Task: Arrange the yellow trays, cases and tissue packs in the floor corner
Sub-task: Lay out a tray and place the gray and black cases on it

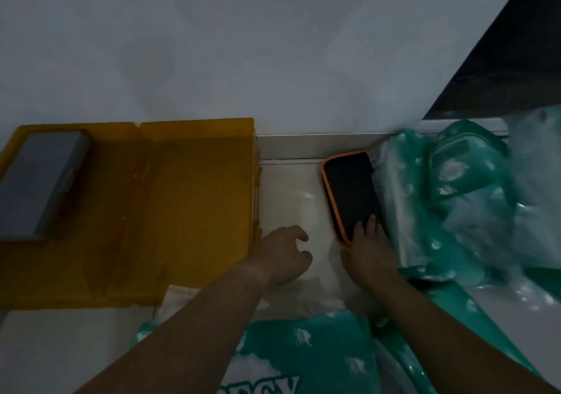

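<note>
Right grip (368, 251) on the near end of the orange-rimmed case (349, 190); left grip (283, 254) released beside the yellow trays (182, 205).

My right fingers (372, 223) lie on the case's dark face, which runs away from that grip toward the wall (273, 44). I cannot tell whether my thumb has closed under its rim. My left grip hangs loosely curled over the floor (291, 193), holding nothing, with the trays' edge just to its outer side and a grey case (39, 181) lying on them further out. The orange-rimmed case looks flat, stiff and light, probably slick on its face, so I would pinch it across the rubbery rim. The tissue packs (461, 187) touching its far side look soft and crinkly, best taken by the body.
</note>
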Demonstrator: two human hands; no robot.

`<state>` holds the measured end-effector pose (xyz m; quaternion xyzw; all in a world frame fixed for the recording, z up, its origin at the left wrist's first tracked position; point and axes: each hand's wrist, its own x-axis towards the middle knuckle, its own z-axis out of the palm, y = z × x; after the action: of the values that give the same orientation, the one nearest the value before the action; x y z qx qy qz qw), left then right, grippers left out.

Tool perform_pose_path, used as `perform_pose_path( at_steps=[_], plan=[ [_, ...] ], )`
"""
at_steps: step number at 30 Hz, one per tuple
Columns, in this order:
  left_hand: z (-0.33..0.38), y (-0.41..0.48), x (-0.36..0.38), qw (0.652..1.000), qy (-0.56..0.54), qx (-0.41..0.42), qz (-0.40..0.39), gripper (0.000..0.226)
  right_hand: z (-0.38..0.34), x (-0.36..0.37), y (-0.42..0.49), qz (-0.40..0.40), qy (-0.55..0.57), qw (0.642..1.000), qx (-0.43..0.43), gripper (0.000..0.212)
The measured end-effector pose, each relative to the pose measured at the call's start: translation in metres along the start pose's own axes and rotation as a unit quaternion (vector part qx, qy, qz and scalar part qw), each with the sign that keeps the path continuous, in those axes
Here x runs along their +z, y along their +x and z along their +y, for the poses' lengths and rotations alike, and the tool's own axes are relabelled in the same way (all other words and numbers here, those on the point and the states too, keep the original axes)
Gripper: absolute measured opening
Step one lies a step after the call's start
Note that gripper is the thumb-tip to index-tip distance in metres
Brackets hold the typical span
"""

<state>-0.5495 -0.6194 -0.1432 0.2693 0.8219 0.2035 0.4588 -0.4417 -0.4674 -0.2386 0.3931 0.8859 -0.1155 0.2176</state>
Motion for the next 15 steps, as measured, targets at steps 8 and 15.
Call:
perform_pose_path(
  at_steps=[8,15],
  plan=[
    [-0.007,-0.002,-0.003,1.0,-0.017,-0.007,-0.001,0.045,0.002,-0.02,0.033,0.033,-0.09,0.995,-0.032,0.05],
    [-0.009,0.005,0.001,0.999,-0.042,-0.019,-0.012,0.046,-0.012,-0.017,0.022,0.041,-0.067,0.993,-0.088,0.018]
  ],
)
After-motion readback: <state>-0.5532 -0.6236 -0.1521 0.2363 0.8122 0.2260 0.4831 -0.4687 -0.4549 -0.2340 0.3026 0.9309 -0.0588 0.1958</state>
